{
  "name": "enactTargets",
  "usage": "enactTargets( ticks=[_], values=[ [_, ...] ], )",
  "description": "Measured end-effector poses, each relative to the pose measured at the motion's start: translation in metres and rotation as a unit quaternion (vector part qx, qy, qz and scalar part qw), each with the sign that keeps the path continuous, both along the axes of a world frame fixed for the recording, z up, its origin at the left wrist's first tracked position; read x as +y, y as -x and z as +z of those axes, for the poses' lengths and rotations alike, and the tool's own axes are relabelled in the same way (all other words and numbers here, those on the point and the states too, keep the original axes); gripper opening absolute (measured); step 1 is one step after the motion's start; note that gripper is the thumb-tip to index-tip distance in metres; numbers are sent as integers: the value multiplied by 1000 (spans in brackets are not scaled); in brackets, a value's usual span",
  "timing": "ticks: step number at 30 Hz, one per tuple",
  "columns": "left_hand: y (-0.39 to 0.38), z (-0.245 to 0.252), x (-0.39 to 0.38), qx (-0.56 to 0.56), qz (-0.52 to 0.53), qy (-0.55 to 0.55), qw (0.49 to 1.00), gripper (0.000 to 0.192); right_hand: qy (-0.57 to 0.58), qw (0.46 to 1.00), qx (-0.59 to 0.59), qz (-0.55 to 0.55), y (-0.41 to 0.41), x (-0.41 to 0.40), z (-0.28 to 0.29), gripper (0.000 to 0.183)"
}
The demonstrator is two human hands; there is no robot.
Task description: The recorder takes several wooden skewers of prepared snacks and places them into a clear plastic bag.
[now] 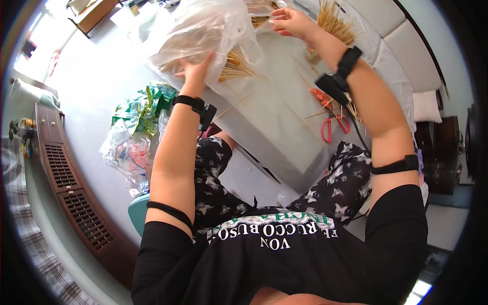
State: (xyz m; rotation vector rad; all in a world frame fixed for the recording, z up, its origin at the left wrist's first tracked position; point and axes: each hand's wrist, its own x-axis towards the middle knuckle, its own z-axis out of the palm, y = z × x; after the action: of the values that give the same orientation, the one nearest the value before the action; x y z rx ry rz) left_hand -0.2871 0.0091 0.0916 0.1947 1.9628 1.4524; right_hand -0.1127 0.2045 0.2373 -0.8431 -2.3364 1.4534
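My left hand (196,70) is at the near side of a clear plastic bag (213,34), its fingers partly behind the film, so its hold cannot be made out. Dried stalks (238,66) stick out of the bag over the glass-like table top (274,95). My right hand (288,23) is raised above the far part of the table, fingers bent and apart, with no object visible in it. Just right of it stands a bundle of dried wheat ears (333,24). Red-handled scissors (335,127) lie near the table's right edge, beside a red-wrapped bunch of stalks (322,97).
Green and clear plastic packaging (143,110) is heaped left of the table, above a teal seat (138,213). A pale sofa (411,49) borders the table on the right. A dark wooden cabinet (72,179) stands at the far left. Loose stalks lie across the table top.
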Motion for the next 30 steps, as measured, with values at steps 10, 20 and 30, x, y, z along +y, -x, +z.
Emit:
enactTargets(
  ticks=[10, 20, 30],
  values=[
    [40, -49, 13, 322, -48, 115, 939, 126, -121, 968, -17, -222, -314, -3, 10, 33],
    [97, -87, 58, 392, -54, 139, 908, 120, 56, 829, -292, -473, -641, -219, -204, 26],
    [94, -81, 22, 86, -198, 18, 976, 87, -15, 814, -562, -149, -745, -487, -392, 12]
  ],
)
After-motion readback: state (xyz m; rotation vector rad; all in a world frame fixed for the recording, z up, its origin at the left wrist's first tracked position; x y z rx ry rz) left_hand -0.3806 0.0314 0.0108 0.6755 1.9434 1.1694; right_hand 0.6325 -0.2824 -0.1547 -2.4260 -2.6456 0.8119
